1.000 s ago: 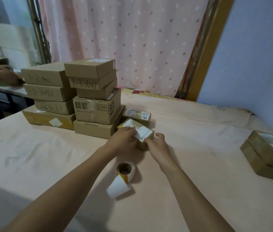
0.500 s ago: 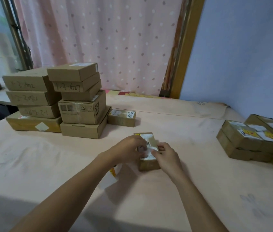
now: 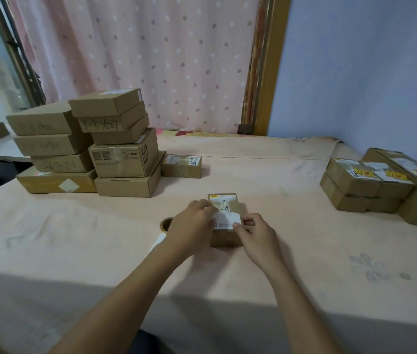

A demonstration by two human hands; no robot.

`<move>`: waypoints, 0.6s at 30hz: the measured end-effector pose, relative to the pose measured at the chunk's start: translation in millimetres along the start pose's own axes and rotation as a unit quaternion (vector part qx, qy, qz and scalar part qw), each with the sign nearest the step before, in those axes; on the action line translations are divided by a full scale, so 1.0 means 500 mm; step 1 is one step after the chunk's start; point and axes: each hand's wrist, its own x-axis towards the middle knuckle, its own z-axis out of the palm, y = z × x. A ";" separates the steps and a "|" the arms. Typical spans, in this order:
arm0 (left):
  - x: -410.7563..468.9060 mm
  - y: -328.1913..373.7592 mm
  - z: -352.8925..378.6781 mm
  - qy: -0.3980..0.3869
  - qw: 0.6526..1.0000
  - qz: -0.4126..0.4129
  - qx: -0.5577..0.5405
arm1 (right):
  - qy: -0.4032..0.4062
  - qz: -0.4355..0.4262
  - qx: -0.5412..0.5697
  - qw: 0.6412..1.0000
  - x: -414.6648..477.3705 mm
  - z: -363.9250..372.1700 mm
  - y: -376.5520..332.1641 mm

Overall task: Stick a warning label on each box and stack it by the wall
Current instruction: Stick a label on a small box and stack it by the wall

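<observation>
A small brown cardboard box [image 3: 227, 221] with white shipping labels on top lies on the table in front of me. My left hand [image 3: 192, 226] grips its left side with curled fingers on the top. My right hand [image 3: 255, 231] holds its right side, thumb pinching the near white label. A roll of warning labels [image 3: 164, 225] lies just left of the box, mostly hidden behind my left hand, with a white strip trailing toward me. Boxes bearing yellow warning labels [image 3: 365, 185] are stacked by the blue wall at the right.
Two piles of brown boxes [image 3: 87, 146] stand at the back left, with one small box [image 3: 181, 166] beside them. The table has a pale pink cloth [image 3: 74, 238]. A spotted pink curtain [image 3: 138, 60] hangs behind.
Both hands drew the small box away from the left piles toward me and turned it lengthwise. The view swung right, bringing the labelled stack by the wall into sight.
</observation>
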 end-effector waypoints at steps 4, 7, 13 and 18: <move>-0.046 -0.052 -0.061 0.081 0.994 -0.027 0.065 | 0.042 -0.025 0.010 0.999 -0.014 0.001 0.006; -0.089 -0.101 -0.091 0.044 0.993 -0.052 0.093 | 0.099 -0.068 0.003 0.993 -0.022 0.000 -0.011; -0.123 -0.121 -0.081 -0.028 0.989 -0.083 0.123 | 0.103 -0.141 0.004 0.985 -0.042 0.029 -0.056; -0.122 -0.128 -0.089 -0.024 0.987 -0.160 0.015 | 0.072 -0.156 0.008 0.985 -0.071 0.046 -0.071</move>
